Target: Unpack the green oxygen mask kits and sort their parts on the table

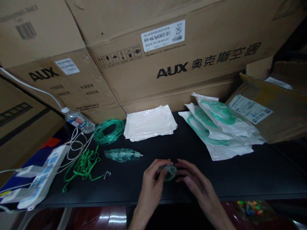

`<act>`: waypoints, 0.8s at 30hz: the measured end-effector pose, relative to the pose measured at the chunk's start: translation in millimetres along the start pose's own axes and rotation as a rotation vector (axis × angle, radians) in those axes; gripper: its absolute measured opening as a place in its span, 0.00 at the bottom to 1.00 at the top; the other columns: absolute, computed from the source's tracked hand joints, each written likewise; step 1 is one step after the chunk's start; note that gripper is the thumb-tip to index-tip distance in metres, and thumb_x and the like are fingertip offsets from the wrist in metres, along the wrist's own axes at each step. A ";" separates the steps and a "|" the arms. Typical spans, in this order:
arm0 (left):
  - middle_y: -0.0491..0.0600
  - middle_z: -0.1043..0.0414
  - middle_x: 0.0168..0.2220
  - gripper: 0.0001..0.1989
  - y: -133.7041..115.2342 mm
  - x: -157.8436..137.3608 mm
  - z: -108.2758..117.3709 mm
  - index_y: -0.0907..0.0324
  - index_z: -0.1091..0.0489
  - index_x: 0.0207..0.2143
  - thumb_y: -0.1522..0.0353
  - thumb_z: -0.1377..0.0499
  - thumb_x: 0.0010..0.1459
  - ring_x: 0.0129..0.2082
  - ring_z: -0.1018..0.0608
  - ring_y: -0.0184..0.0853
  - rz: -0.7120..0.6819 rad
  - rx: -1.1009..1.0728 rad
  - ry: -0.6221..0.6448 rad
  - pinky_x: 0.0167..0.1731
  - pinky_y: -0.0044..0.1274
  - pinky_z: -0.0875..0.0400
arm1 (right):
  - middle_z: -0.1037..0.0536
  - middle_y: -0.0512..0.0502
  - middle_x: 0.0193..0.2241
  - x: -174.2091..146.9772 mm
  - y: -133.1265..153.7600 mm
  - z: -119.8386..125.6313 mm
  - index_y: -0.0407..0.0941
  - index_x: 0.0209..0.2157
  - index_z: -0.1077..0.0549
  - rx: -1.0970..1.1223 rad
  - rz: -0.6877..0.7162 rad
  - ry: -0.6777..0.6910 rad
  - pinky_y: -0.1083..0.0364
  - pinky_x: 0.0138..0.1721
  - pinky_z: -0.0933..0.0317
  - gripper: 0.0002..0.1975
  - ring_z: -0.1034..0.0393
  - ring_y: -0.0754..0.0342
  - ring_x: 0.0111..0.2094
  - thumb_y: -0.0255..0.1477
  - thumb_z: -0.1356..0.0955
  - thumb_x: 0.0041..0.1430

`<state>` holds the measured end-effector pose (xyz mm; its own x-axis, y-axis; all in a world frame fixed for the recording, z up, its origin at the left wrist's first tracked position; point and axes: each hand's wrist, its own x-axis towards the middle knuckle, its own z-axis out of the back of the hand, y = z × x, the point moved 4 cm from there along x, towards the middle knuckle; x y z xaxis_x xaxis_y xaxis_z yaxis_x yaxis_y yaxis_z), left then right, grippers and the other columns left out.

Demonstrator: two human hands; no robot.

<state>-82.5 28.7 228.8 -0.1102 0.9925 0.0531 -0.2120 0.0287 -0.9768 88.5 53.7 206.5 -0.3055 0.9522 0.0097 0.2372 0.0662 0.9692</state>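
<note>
Near the front edge of the black table, my left hand (154, 179) is closed around a green translucent face mask (170, 172), whose rounded rim faces right. My right hand (195, 179) is just right of the mask, its curved fingers apart and holding nothing; whether a fingertip touches the rim is hard to tell. Beyond my left hand lies a row of clear green plastic parts (122, 155) with a pale tip at its right end. A coil of green tubing (109, 131) rests behind it. Green elastic straps (85, 166) lie tangled at left, beside a small clear plastic piece (107, 174).
Flat white packets (151, 123) are stacked at the back. Several sealed pouches with green tubing (219, 123) lie at right, against an opened carton (271, 105). A power strip (45, 175), white cables and a plastic bottle (78, 120) occupy the left. Large cardboard boxes (168, 86) wall the back.
</note>
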 end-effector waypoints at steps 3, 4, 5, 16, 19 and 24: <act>0.53 0.19 0.49 0.10 -0.9 1.6 -8.4 0.53 0.21 0.45 0.64 0.43 0.70 0.63 0.29 0.45 0.010 -0.064 0.049 0.61 0.35 0.35 | 0.21 0.38 0.54 1.0 -4.6 -3.3 0.52 0.56 0.24 0.093 -0.115 0.034 0.46 0.52 0.28 0.23 0.24 0.43 0.53 0.42 0.26 0.61; 0.52 0.19 0.49 0.10 -2.3 2.7 -11.1 0.53 0.21 0.44 0.65 0.43 0.70 0.65 0.31 0.44 -0.017 -0.071 0.071 0.62 0.36 0.36 | 0.21 0.38 0.55 0.7 -6.3 -5.8 0.52 0.55 0.23 0.135 -0.148 0.060 0.46 0.51 0.28 0.22 0.25 0.42 0.54 0.43 0.26 0.61; 0.52 0.19 0.48 0.10 -3.6 3.8 -13.2 0.52 0.21 0.44 0.66 0.43 0.70 0.65 0.31 0.44 -0.047 -0.068 0.092 0.62 0.36 0.36 | 0.21 0.39 0.54 0.1 -7.9 -8.5 0.52 0.54 0.23 0.183 -0.180 0.085 0.46 0.49 0.27 0.21 0.25 0.42 0.53 0.43 0.27 0.61; 0.50 0.19 0.42 0.13 5.3 -11.1 14.0 0.56 0.20 0.43 0.58 0.39 0.66 0.46 0.19 0.40 0.170 -0.080 0.025 0.49 0.27 0.27 | 0.17 0.44 0.42 3.1 -3.0 -0.2 0.49 0.48 0.21 -0.020 -0.174 -0.032 0.50 0.43 0.25 0.19 0.21 0.50 0.37 0.41 0.24 0.57; 0.50 0.18 0.44 0.13 3.2 -15.9 11.9 0.54 0.20 0.45 0.58 0.37 0.65 0.46 0.19 0.40 0.178 -0.124 0.080 0.50 0.26 0.27 | 0.17 0.43 0.43 3.6 -1.0 -3.0 0.49 0.48 0.22 -0.097 -0.160 -0.039 0.51 0.43 0.25 0.20 0.20 0.48 0.40 0.41 0.25 0.56; 0.49 0.17 0.43 0.12 0.7 -14.0 8.1 0.55 0.18 0.43 0.59 0.38 0.66 0.46 0.19 0.39 0.227 -0.167 0.066 0.49 0.24 0.28 | 0.17 0.45 0.43 1.9 1.8 -8.2 0.50 0.46 0.22 -0.189 -0.152 0.004 0.53 0.46 0.26 0.15 0.20 0.48 0.44 0.39 0.26 0.58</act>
<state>-88.9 13.8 229.1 -0.0721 0.9812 -0.1790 -0.0258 -0.1813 -0.9831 80.8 53.2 210.4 -0.3278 0.9344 -0.1393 0.0111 0.1513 0.9884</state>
